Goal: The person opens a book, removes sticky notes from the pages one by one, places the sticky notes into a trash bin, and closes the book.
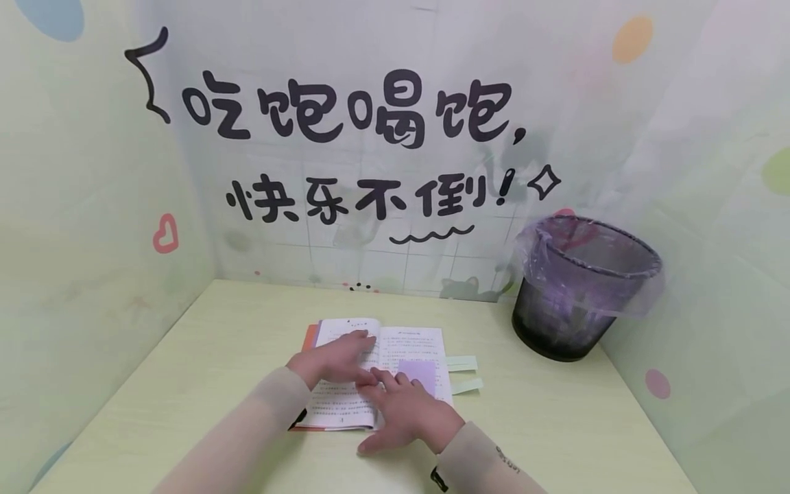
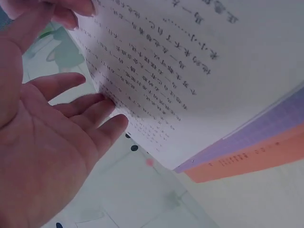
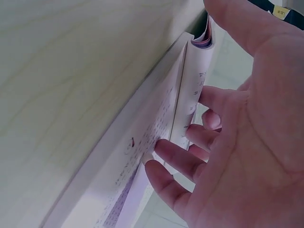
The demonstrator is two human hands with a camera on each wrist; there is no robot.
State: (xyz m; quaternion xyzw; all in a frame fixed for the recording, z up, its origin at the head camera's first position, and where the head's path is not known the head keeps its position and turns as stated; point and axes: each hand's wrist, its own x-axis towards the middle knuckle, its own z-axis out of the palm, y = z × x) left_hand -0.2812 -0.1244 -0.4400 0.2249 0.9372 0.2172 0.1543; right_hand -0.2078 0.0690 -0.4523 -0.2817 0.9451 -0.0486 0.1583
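An open book (image 1: 410,339) with printed pages lies flat on the table. My left hand (image 1: 338,358) is over its left page, fingertips at the fold between the pages. My right hand (image 1: 410,412) reaches across the lower right page, its fingers extended toward the same fold and its thumb out past the bottom edge. A purple sticky note (image 1: 422,372) on the right page is partly covered by the right fingers. In the right wrist view, the right fingertips (image 3: 161,148) touch the page beside the curved fold. An orange cover (image 2: 251,154) shows under the left pages.
Two pale green paper tabs, an upper tab (image 1: 463,363) and a lower tab (image 1: 467,387), stick out from the book's right edge. A black waste bin (image 1: 555,329) lined with a purple bag stands at the back right. Printed wall sheeting (image 1: 370,267) encloses the table (image 1: 247,315).
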